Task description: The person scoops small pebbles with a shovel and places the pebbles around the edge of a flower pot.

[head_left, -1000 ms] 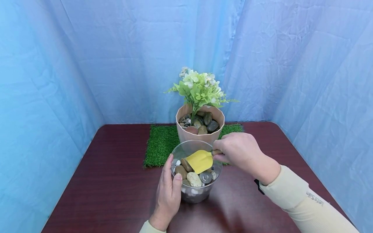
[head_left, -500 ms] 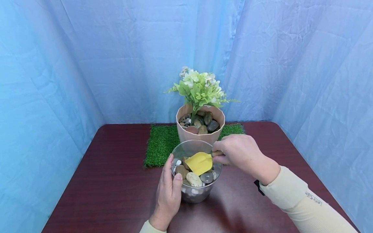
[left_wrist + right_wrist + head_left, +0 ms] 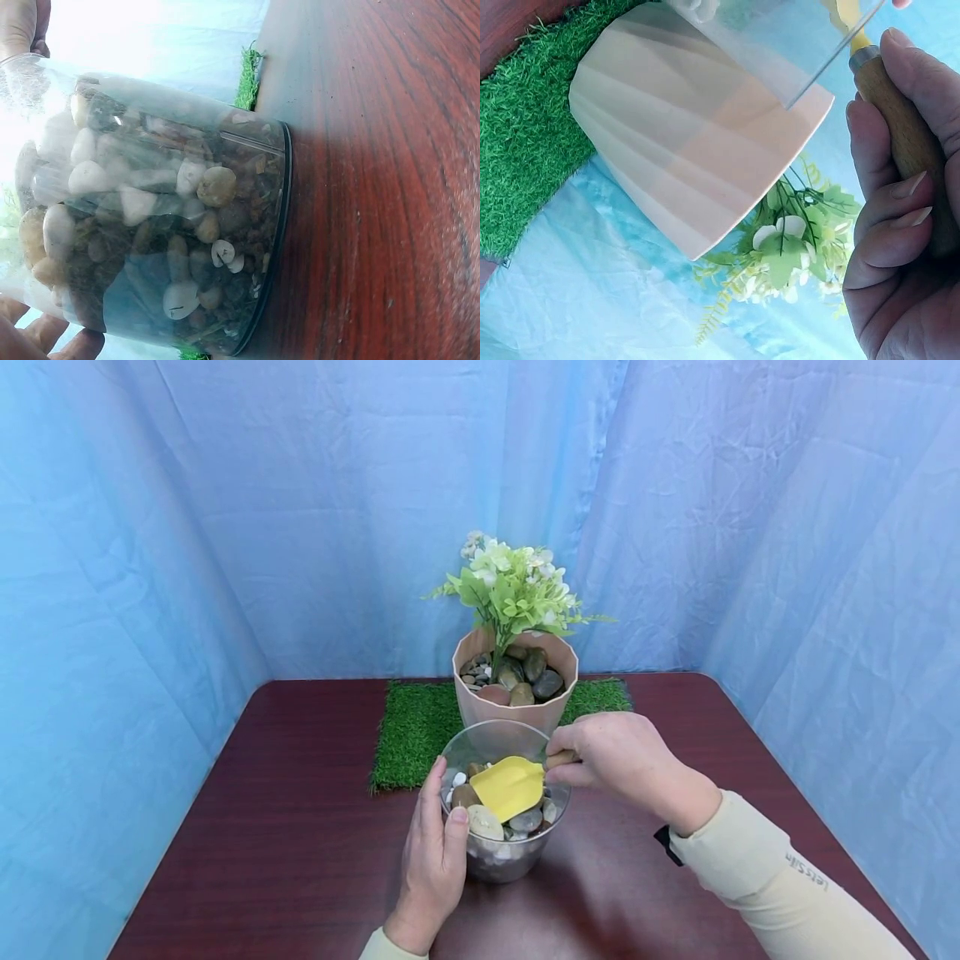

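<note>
A see-through plastic container (image 3: 157,202) filled with stones and white pebbles stands on the table. My left hand (image 3: 435,856) holds it from the left, thumb on the near side and fingers round the far side. In the right wrist view, my right hand (image 3: 900,195) grips the wooden handle (image 3: 900,112) of a small hand trowel. The trowel's yellow blade (image 3: 510,789) is inside the container's mouth, over the stones, and hides some of them. A pale speckled stone (image 3: 484,822) and a grey stone (image 3: 527,820) lie just in front of the blade.
Close behind the container is a pinkish, faceted flower pot (image 3: 510,717) with stones and a white-flowered plant (image 3: 517,589). The pot stands on a green artificial-grass mat (image 3: 412,735) on the dark red wooden table (image 3: 300,827). Blue curtains (image 3: 360,527) surround the table.
My right hand has lowered a little, and the yellow blade has come down and toward me among the stones. The pale stone has shifted left. My left hand has stayed in place.
</note>
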The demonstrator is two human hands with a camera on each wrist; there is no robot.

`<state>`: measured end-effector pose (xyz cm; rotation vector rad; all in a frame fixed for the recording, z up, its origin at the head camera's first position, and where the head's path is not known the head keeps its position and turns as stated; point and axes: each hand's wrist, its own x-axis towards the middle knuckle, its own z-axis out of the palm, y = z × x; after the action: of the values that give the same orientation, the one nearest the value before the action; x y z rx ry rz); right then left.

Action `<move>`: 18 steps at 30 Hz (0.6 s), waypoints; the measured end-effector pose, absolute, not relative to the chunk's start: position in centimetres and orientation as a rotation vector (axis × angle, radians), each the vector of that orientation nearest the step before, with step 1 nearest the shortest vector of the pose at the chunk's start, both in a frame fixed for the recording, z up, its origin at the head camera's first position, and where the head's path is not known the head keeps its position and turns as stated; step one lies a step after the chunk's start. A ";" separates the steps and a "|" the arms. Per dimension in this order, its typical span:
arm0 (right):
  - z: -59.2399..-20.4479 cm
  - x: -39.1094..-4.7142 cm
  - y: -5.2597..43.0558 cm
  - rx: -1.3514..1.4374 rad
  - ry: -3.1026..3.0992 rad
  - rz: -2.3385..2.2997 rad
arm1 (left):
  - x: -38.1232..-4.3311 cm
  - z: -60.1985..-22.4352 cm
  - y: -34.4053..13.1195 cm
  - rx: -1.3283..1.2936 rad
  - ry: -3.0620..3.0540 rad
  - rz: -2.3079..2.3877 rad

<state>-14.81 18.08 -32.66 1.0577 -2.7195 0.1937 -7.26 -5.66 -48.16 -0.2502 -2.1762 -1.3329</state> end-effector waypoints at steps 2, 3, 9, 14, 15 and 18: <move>-32.8 -14.8 18.1 1.052 -2.740 0.214 | -7.3 -48.2 -5.7 -0.248 -2.178 -1.333; -32.9 -14.8 18.1 1.045 -2.756 0.224 | -7.3 -48.1 -5.7 -0.248 -2.179 -1.333; -33.2 -15.0 18.3 1.025 -2.813 0.315 | -7.3 -48.2 -5.7 -0.252 -2.177 -1.333; -33.7 -15.2 18.6 1.017 -2.838 0.425 | -7.3 -48.3 -5.8 -0.253 -2.173 -1.316; -33.8 -15.3 18.6 1.016 -2.843 0.454 | -7.3 -48.3 -5.7 -0.254 -2.171 -1.313; -33.9 -15.4 18.6 1.007 -2.864 0.520 | -7.3 -48.3 -5.7 -0.252 -2.171 -1.317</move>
<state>-15.37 18.60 -33.93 1.0070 -2.8645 0.5204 -7.31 -5.73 -48.34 -0.2519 -2.1711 -1.3168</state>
